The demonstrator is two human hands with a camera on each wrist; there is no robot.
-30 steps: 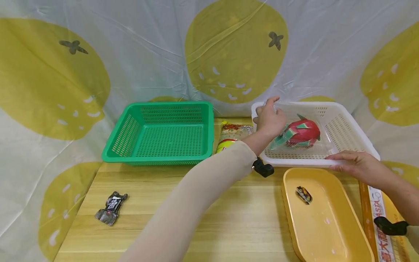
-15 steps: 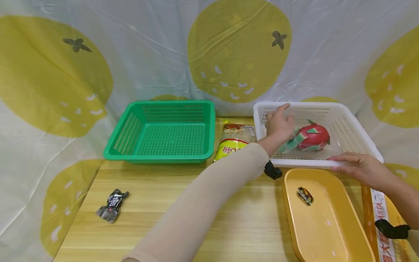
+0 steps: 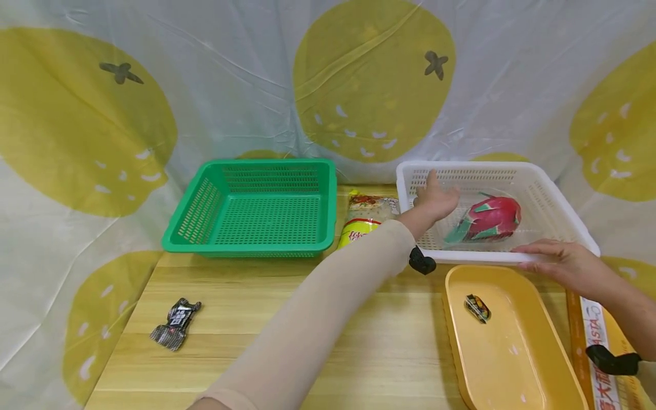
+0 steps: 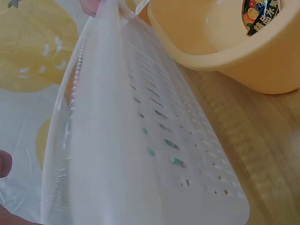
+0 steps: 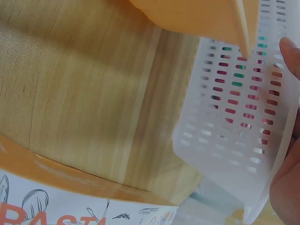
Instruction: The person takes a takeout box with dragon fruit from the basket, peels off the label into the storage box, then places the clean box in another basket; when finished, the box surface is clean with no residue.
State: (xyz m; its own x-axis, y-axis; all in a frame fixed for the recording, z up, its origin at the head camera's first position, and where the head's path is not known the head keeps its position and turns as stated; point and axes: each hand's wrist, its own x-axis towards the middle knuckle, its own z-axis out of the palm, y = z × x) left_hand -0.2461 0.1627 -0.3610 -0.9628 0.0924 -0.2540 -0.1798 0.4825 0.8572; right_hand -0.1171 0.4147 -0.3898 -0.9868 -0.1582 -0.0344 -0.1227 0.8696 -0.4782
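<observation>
A red and green dragon fruit [image 3: 493, 218], apparently inside a clear plastic container, lies in the white basket [image 3: 568, 212]. My left hand [image 3: 434, 200] is over that basket's left part, its fingers spread and apart from the fruit. Only bits of its fingers [image 4: 4, 164] show at the edge of the left wrist view. At the front right rim, my right hand [image 3: 566, 263] holds the basket between thumb and fingers. The right wrist view shows fruit colours through the slots of the basket wall [image 5: 234, 101].
A green basket [image 3: 266, 219] stands left, with a yellow-labelled food bag [image 3: 361, 219] between the baskets. An orange tray [image 3: 504, 330] bearing a sticker [image 3: 478, 308] stands in front. A pasta box [image 3: 597, 341] lies right, a small black packet [image 3: 176, 324] left.
The dragon fruit and its clear container have shifted right and settled lower in the white basket. My left hand has come off them, fingers spreading. My right hand stays on the rim.
</observation>
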